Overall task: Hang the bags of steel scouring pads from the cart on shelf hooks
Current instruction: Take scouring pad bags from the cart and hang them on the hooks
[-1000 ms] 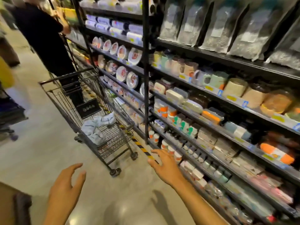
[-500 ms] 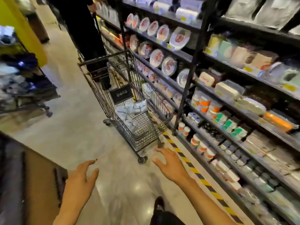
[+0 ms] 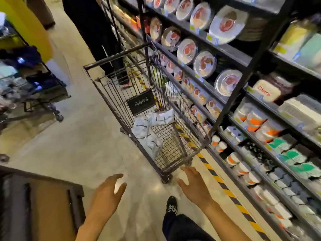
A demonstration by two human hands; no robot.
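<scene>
Closer now, the cart (image 3: 118, 56) is sitting beyond the left hand (image 3: 107, 192) and right hand (image 3: 193, 187), both spread, empty. Bags (image 3: 147, 131) are lying along its left wall.

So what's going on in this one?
A person stands in a shop aisle facing a wire cart parked beside the shelves. The left hand and right hand are both open and empty, held out just short of the cart's near end. A few pale bags lie in its basket, none picked up yet. Another person in dark clothes stands beyond the cart.
</scene>
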